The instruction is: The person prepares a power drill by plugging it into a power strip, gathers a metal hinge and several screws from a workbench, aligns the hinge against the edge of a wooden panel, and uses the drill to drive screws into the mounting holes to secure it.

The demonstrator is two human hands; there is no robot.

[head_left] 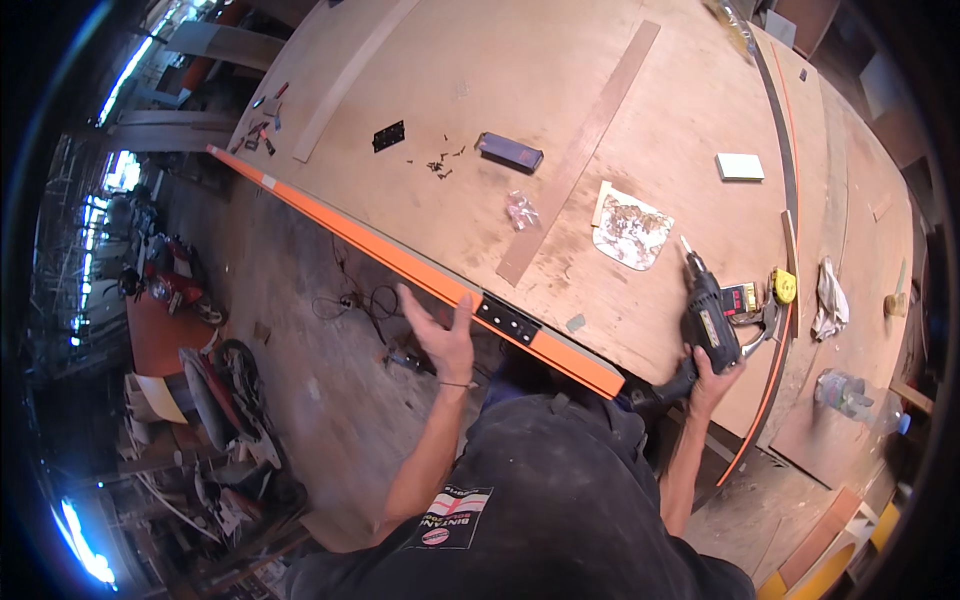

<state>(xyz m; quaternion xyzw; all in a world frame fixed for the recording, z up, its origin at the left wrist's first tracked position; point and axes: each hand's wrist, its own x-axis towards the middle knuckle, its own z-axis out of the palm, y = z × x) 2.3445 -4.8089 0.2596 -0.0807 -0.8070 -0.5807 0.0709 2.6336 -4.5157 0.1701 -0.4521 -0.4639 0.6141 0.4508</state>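
My left hand (440, 330) is at the near side of a long orange strip (360, 237) along the table edge, fingers apart, with a finger or thumb at the strip. A black bracket with holes (505, 320) sits in the strip beside that hand. My right hand (714, 375) grips a black power drill (712, 320) at the table's right front, its bit toward the back. Beside the drill lie a stapler-like tool (740, 300) and a yellow tape measure (783, 285).
The plywood table (400, 60) holds a black plate (388, 136), several screws (440, 167), a purple box (509, 152), a wooden strip (585, 140), a messy white sheet (632, 232), a white block (739, 167), a rag (832, 300) and a plastic bottle (845, 395). Red motorbikes (175, 290) stand at left.
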